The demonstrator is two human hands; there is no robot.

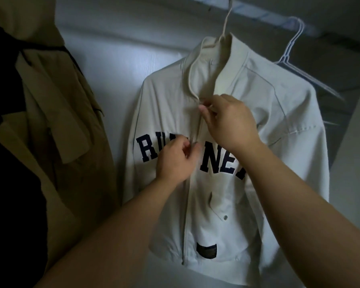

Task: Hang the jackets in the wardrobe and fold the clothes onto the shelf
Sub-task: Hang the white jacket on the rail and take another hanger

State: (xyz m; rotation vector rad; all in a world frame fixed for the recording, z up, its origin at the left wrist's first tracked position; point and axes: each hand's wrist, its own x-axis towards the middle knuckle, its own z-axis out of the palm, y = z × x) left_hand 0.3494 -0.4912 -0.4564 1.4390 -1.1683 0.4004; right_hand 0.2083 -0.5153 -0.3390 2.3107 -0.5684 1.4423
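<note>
A cream bomber jacket (264, 113) with dark block letters across the chest hangs on a pale hanger (224, 23) from the wardrobe rail (262, 16). My right hand (229, 121) pinches the jacket's front edge just below the collar. Lower down, my left hand (175, 161) pinches the front placket at chest height, covering part of the lettering. The jacket front looks closed below my hands.
A beige trench coat (56, 113) hangs at the left, with a dark garment (6, 163) in front of it. Empty white wire hangers (293, 44) hang on the rail behind the jacket's right shoulder. The wardrobe's pale back wall (112, 65) lies between the two coats.
</note>
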